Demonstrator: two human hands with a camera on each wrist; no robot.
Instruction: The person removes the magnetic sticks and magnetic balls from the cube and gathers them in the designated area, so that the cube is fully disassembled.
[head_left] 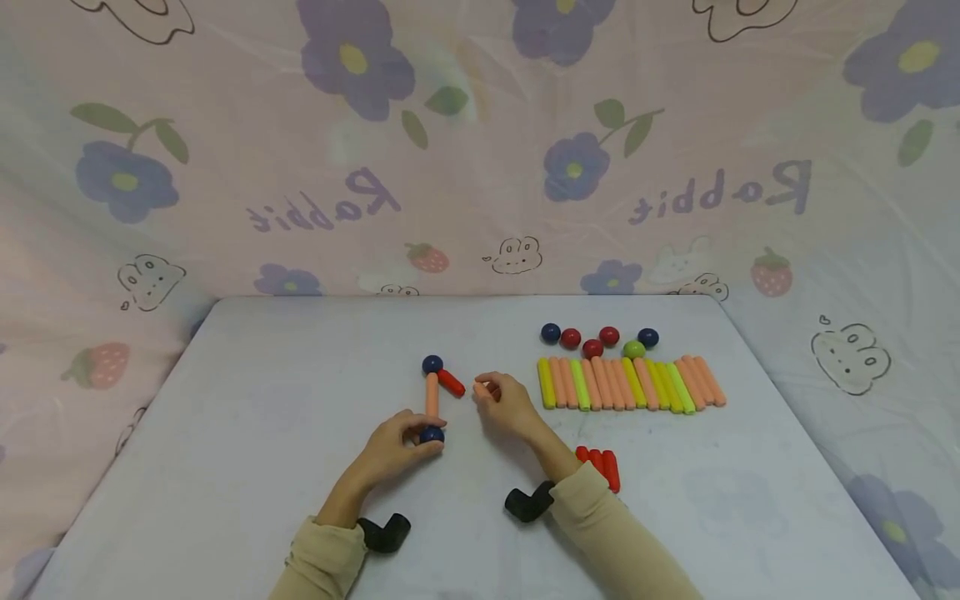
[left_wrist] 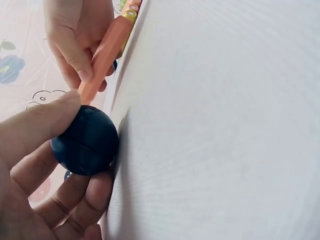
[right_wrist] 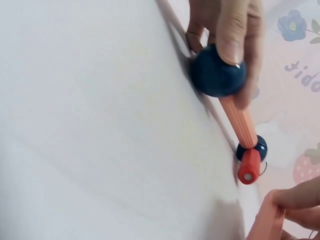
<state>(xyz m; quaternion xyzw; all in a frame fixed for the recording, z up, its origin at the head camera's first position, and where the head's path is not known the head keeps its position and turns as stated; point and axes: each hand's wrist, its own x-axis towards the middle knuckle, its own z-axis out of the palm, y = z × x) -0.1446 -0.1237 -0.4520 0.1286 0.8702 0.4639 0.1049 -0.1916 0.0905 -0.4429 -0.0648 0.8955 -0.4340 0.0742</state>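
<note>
On the white table, an orange stick [head_left: 432, 395] joins a dark blue ball [head_left: 432, 364] at its far end to a second dark blue ball [head_left: 431, 436] at its near end. My left hand [head_left: 393, 450] holds the near ball between thumb and fingers. A short red stick [head_left: 452, 382] slants rightward from the far ball; its free end shows in the right wrist view. To the right, my right hand [head_left: 513, 407] pinches another orange stick [right_wrist: 268, 220], apart from the joined pieces. That held stick [left_wrist: 106, 57] appears just beyond the near ball in the left wrist view.
Orange, yellow and green sticks [head_left: 607, 385] lie in a row at the right. Behind them are several loose balls [head_left: 592, 348], blue, red and green. Short red sticks [head_left: 611, 472] lie beside my right forearm. A patterned cloth [head_left: 480, 167] hangs behind the table [head_left: 300, 358].
</note>
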